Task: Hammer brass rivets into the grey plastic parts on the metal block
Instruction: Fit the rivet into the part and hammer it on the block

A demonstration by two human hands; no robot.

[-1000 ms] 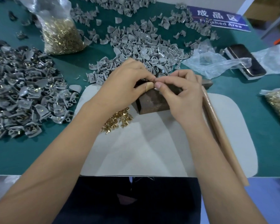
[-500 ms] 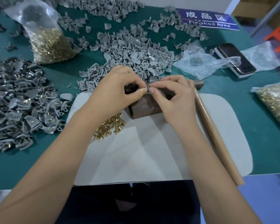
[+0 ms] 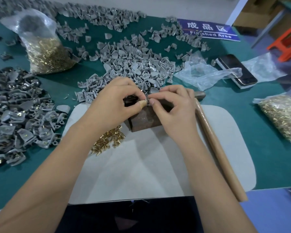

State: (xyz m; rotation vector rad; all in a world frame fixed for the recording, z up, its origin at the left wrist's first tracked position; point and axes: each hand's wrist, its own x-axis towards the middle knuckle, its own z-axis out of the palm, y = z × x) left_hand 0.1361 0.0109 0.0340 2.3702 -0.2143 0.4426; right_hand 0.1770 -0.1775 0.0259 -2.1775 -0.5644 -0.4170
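A rusty brown metal block (image 3: 145, 120) stands on a pale grey mat (image 3: 141, 169). Both hands meet over its top. My left hand (image 3: 112, 105), thumb wrapped in tan tape, pinches a small grey plastic part (image 3: 147, 102) on the block. My right hand (image 3: 173, 108) pinches at the same spot with thumb and forefinger; whether it holds a rivet is hidden. Loose brass rivets (image 3: 108, 140) lie on the mat left of the block. A hammer with a wooden handle (image 3: 217, 148) lies to the right, untouched.
A heap of bare grey parts (image 3: 133, 66) lies behind the block. Riveted parts (image 3: 15, 111) pile up at the left. Bags of rivets stand at back left (image 3: 47, 52) and far right (image 3: 282, 116). A phone (image 3: 237, 71), clear plastic bags and a blue sign (image 3: 208, 30) lie at back right.
The hands stay pinched together over the block with only slight finger shifts. The view has tilted a little, so everything sits lower and more to the left.
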